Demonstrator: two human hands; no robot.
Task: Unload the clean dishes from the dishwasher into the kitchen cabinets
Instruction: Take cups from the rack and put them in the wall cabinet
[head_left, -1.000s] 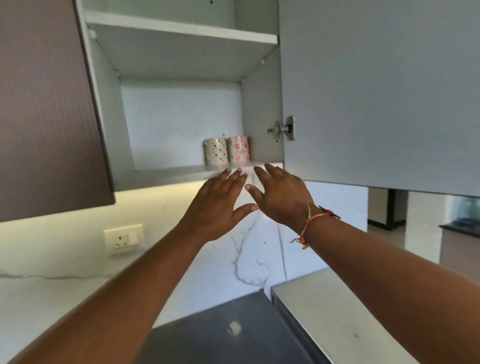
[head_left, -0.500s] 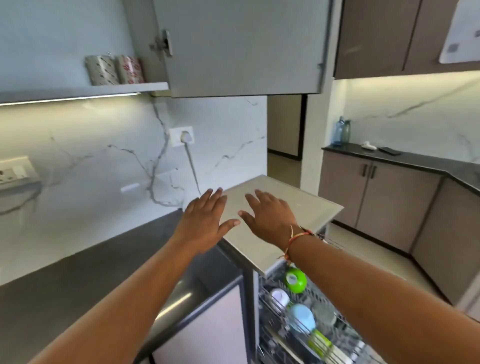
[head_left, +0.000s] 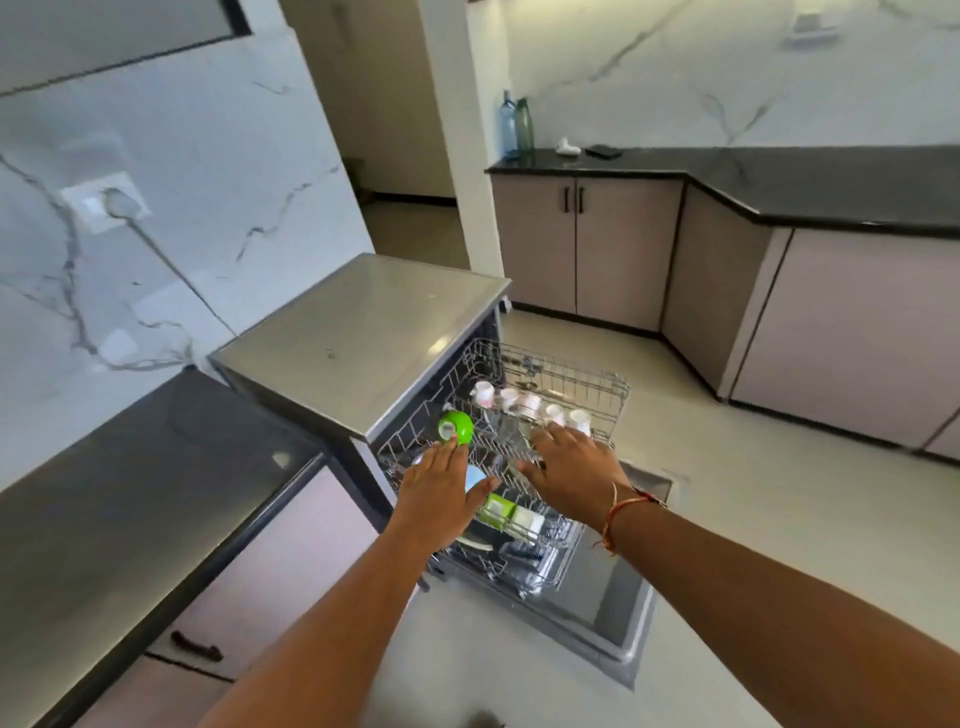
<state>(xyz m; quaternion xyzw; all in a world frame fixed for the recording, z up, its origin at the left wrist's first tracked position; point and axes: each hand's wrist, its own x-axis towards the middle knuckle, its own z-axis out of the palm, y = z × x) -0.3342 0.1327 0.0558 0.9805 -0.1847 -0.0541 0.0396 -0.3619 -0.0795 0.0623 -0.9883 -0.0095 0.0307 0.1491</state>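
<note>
Dishes sit in the pulled-out upper rack of the open dishwasher, low at about 6 o'clock in the head view. A green cup lies tipped at the rack's near-left corner, a row of small white cups lines the far side toward 1 o'clock, and a pale blue cup and a green-and-white container lie nearer the person. The left hand hovers palm down with fingers spread, its fingertips just beside the green cup; it holds nothing. The right hand, wearing a red thread at the wrist, is likewise flat and spread over the rack's middle, empty, fingertips near the white cups. Whether either hand touches the rack cannot be told. The dishwasher door lies folded down toward 5 o'clock. A dark counter runs at 8 o'clock.
</note>
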